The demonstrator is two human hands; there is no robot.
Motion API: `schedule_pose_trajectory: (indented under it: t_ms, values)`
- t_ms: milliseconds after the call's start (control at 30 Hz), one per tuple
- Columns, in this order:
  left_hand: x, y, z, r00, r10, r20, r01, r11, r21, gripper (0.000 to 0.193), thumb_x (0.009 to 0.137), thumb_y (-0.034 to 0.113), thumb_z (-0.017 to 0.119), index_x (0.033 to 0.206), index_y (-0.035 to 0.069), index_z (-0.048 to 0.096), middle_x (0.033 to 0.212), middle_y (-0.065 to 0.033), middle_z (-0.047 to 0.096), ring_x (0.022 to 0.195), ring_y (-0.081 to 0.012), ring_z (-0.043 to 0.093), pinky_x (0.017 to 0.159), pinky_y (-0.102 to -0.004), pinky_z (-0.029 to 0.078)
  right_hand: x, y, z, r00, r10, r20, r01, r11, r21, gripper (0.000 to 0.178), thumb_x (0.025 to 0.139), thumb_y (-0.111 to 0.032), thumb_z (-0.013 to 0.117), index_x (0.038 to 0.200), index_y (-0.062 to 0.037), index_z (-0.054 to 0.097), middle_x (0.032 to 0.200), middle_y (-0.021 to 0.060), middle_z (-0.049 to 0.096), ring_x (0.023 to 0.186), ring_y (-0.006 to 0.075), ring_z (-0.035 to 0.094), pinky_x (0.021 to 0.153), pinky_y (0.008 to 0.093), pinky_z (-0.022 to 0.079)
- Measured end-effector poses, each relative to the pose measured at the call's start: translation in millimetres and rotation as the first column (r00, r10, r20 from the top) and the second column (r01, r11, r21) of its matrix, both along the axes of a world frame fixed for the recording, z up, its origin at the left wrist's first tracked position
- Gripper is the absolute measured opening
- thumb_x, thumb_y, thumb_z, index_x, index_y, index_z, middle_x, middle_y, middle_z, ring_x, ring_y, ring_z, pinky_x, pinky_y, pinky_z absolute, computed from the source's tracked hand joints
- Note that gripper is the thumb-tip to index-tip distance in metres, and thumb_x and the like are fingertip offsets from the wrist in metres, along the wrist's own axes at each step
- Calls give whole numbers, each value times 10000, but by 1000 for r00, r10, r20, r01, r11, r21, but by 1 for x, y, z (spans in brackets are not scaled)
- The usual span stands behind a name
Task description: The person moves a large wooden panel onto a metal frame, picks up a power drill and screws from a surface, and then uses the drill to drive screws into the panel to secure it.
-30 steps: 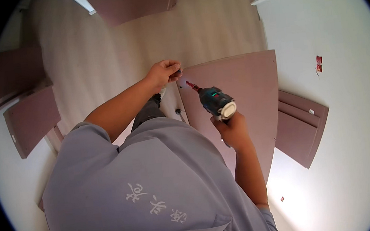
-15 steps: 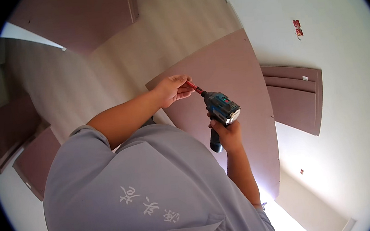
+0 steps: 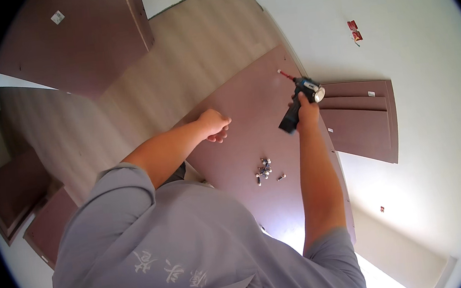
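My right hand (image 3: 308, 114) is wrapped round the handle of a black and blue cordless drill (image 3: 306, 86). Its long red bit (image 3: 288, 75) points up and left over the far end of a brown panel (image 3: 237, 104). A tiny white tip shows at the bit's end, close above the panel, though I cannot tell whether they touch. My left hand (image 3: 215, 125) hangs over the panel's left part with its fingers curled in, and anything inside them is hidden. Nearer me lies a small heap of dark and white fittings (image 3: 265, 168), with a single fitting (image 3: 282, 177) beside it.
Several stacked brown panels (image 3: 360, 122) lean against the white wall (image 3: 399, 42) on the right. A large brown panel (image 3: 79, 42) stands at the far left, with more boards (image 3: 19, 189) at the left edge. Wood-look flooring (image 3: 203, 45) lies between them.
My right hand has carried the drill away and to the right, toward the panel's far end. My left hand has come off the red bit and curled. The small fittings have come into view.
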State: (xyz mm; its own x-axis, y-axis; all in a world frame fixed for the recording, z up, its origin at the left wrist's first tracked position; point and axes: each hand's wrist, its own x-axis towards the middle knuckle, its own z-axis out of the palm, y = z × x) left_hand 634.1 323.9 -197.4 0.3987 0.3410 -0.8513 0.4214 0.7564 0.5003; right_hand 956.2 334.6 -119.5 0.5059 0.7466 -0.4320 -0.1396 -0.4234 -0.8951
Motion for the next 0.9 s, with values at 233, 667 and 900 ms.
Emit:
schedule_pose_trajectory:
  t_ms: [233,667,900]
  values:
    - [0,5,2,999,-15,-51,16,1000,17,353,1055,382,620,977,50,711,811,-91,764,597,-189,731,484,-306,510,44,105,19,962,189,197,-142,963,-228,259,981,-195,721,1110,23,668,903,120,721,678,237,692,612,394,566]
    - [1,11,-11,998,-43,-35,45,997,66,374,1044,397,633,963,39,704,798,-88,760,610,-180,727,490,-305,497,41,152,37,853,432,293,-296,862,-411,266,953,-223,713,1059,18,672,854,112,697,650,229,652,604,395,532]
    - [1,5,-10,997,-22,-69,29,995,94,381,1049,406,634,959,42,699,796,-89,760,608,-172,726,485,-306,496,47,162,21,778,517,357,-358,831,-425,285,944,-243,741,1021,22,671,822,103,687,656,220,646,595,394,527]
